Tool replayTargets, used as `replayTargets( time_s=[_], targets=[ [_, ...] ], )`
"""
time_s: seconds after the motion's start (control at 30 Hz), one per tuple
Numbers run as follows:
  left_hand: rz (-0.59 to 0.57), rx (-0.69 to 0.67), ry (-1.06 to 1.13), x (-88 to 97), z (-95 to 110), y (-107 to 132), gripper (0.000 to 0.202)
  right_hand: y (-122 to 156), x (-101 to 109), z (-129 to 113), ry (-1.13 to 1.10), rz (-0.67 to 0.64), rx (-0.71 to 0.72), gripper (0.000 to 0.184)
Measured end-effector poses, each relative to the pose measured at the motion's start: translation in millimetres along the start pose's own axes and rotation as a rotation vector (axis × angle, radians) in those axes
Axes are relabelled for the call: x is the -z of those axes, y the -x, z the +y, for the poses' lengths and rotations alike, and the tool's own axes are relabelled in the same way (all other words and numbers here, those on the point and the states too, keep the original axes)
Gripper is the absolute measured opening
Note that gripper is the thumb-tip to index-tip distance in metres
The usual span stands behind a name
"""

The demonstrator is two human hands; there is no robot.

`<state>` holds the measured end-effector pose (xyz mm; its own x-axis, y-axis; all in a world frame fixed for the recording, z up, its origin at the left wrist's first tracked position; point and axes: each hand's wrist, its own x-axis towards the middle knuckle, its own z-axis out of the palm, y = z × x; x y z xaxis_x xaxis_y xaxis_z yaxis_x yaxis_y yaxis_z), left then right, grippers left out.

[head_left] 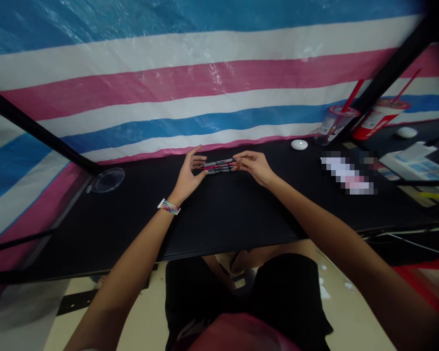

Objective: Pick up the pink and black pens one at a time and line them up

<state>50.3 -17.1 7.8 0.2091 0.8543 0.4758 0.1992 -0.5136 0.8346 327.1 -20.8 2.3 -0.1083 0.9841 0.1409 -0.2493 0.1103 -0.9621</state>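
Several slim pens (pixel 219 166) lie side by side near the back of the black table, with grey, dark and red parts showing. At their left ends is my left hand (pixel 190 174), thumb at the lower edge and curled fingers at the ends, the index finger raised. My right hand (pixel 255 165) pinches the right ends between thumb and fingers, hiding those tips. Whether the pens rest fully on the table or are slightly lifted, I cannot tell. A colourful band (pixel 169 206) circles my left wrist.
A clear round lid (pixel 109 180) lies at the left. To the right are a white rounded object (pixel 299 145), a clear cup with a red straw (pixel 336 126), a red and white cup (pixel 379 117) and a blurred-out patch (pixel 347 173). Black frame bars (pixel 36 129) flank the striped sheet (pixel 205 83).
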Motion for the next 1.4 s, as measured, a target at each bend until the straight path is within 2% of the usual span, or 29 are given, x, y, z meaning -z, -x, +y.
replayTargets(
  time_s=[0.03,0.17,0.23,0.3,0.37,0.47,0.5,0.6,0.8,0.93,1.07,1.2,1.3,1.4],
  targets=[
    [0.011,-0.008,-0.01,-0.4,-0.5,0.2,0.074,-0.2,0.0,0.7,-0.005,-0.004,0.002,0.031],
    [-0.005,0.048,-0.016,-2.2,-1.3,0.7,0.043,-0.8,-0.1,2.5,-0.009,-0.007,0.002,0.035],
    [-0.007,0.011,-0.033,-2.8,-0.7,1.0,0.047,-0.9,-0.5,2.7,-0.006,0.001,0.0,0.036],
    [0.011,-0.056,-0.086,-2.9,0.6,1.3,0.062,-0.8,-1.0,2.7,0.003,0.004,-0.005,0.035],
    [0.024,-0.066,-0.136,-2.3,2.4,1.5,0.062,-0.7,-1.4,2.7,0.016,0.009,-0.007,0.032],
    [0.004,0.025,-0.147,-0.8,4.7,1.4,0.023,-0.5,-2.0,3.0,0.03,0.012,-0.002,0.03],
    [-0.013,0.051,-0.154,-0.2,5.1,1.1,0.018,-0.4,-2.2,3.0,0.03,0.011,0.001,0.031],
    [-0.05,0.072,-0.177,0.8,5.3,0.1,0.029,-0.1,-2.1,2.9,0.026,0.012,0.003,0.03],
    [0.011,0.028,-0.119,-0.1,1.4,0.3,0.015,0.8,-1.6,0.7,0.056,0.018,0.011,0.033],
    [0.022,0.016,-0.1,-1.5,0.1,1.7,0.018,1.5,-2.6,-1.0,0.016,0.009,0.001,0.031],
    [0.036,0.012,-0.08,-2.8,3.8,1.7,0.02,3.1,-3.8,-5.5,-0.173,-0.069,-0.11,0.03],
    [0.045,0.024,-0.07,-3.7,7.6,1.3,0.022,6.4,-5.5,-10.4,-0.385,-0.176,-0.275,0.041],
    [0.053,0.021,-0.059,-3.9,8.4,1.4,0.02,8.0,-8.2,-10.3,-0.446,-0.182,-0.292,0.043],
    [0.054,0.011,-0.055,-3.9,8.0,1.5,0.018,7.8,-11.2,-7.0,-0.387,-0.123,-0.259,0.039]
  ],
)
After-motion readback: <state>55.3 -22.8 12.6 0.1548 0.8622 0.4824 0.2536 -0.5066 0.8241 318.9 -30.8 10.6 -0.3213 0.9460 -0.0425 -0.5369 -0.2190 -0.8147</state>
